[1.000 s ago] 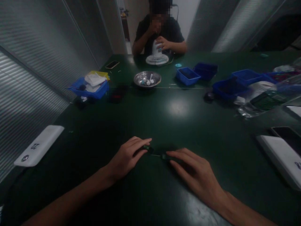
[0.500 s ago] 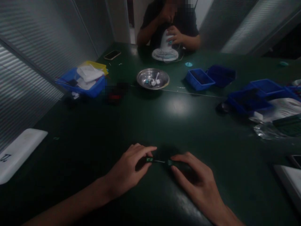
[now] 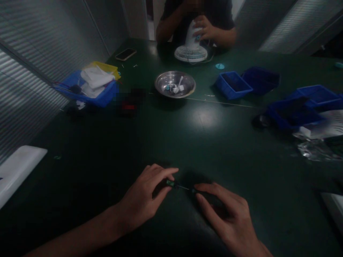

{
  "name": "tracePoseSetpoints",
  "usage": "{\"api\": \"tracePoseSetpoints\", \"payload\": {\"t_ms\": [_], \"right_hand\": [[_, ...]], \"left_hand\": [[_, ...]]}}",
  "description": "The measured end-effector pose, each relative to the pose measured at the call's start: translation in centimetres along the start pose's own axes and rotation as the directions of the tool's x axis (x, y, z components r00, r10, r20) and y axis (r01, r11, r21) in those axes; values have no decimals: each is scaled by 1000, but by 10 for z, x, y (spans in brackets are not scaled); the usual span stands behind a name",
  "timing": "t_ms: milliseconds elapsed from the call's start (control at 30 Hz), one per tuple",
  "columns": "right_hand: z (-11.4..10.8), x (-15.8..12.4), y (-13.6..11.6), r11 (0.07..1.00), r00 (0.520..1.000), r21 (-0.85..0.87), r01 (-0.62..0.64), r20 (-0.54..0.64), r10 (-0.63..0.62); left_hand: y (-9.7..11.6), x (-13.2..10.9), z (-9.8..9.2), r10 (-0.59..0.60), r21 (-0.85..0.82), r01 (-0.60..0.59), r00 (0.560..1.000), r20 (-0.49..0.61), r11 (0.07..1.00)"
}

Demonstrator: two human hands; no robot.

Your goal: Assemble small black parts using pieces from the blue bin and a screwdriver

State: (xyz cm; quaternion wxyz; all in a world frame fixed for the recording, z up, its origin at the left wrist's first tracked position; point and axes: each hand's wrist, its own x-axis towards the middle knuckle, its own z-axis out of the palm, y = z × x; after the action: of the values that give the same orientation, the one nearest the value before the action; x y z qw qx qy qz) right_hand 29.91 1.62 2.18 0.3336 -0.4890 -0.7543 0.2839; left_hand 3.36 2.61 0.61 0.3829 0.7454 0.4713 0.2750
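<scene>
Low over the green table, my left hand (image 3: 146,194) pinches a small green part (image 3: 169,182), perhaps a little circuit board, with thumb and fingers. A dark bit sits at its right end. My right hand (image 3: 227,212) is closed around the dark handle of a screwdriver (image 3: 183,187). Its thin metal shaft points left to the part in my left hand. Whether the tip touches the part is too dim to tell. Most of the handle is hidden in my right palm.
Ahead stands a metal bowl (image 3: 175,96) with small white and teal parts. Blue bins (image 3: 233,92) lie to the right, a loaded blue bin (image 3: 104,98) to the left. Across the table a person holds a white fan (image 3: 191,53). A white panel (image 3: 23,167) lies at left.
The view has shifted slightly. The screwdriver now slants a little more, its handle end lower, as my right hand moved slightly down and right. Both grips stay the same.
</scene>
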Motion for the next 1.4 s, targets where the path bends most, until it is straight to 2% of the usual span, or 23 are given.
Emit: {"api": "tracePoseSetpoints", "payload": {"t_ms": [300,467,667,767,867,1000,1100,1200,1267,1400], "right_hand": [[4,1,1,999,998,34,-23,66,21],[5,4,0,999,998,40,-34,62,31],[4,2,3,999,991,36,38,129,-43],[1,0,4,999,995,27,41,93,-44],[-3,-1,5,999,1000,48,-11,22,10],[-5,-2,7,994,996,66,-84,-21,85],[-6,-3,7,993,995,68,-96,-31,99],[-6,-3,6,992,994,69,-102,-32,104],[-6,-3,5,991,993,68,-111,-38,114],[-5,-2,2,989,989,78,-124,-66,129]], "left_hand": [[-3,0,2,26,25,-26,1000,-5,999],[-3,3,1,31,27,-31,1000,-4,999],[0,2,0,21,23,-21,1000,12,1000],[1,-1,0,32,14,-32,999,0,999],[1,-5,-1,37,57,-37,999,10,998],[1,-7,-6,49,104,-56,996,68,993],[-4,-5,-18,65,121,-82,989,133,989],[-20,0,-40,62,182,-83,991,119,980],[-37,6,-61,32,261,-48,997,64,964],[-75,12,-113,-63,400,117,987,-147,909]]}}
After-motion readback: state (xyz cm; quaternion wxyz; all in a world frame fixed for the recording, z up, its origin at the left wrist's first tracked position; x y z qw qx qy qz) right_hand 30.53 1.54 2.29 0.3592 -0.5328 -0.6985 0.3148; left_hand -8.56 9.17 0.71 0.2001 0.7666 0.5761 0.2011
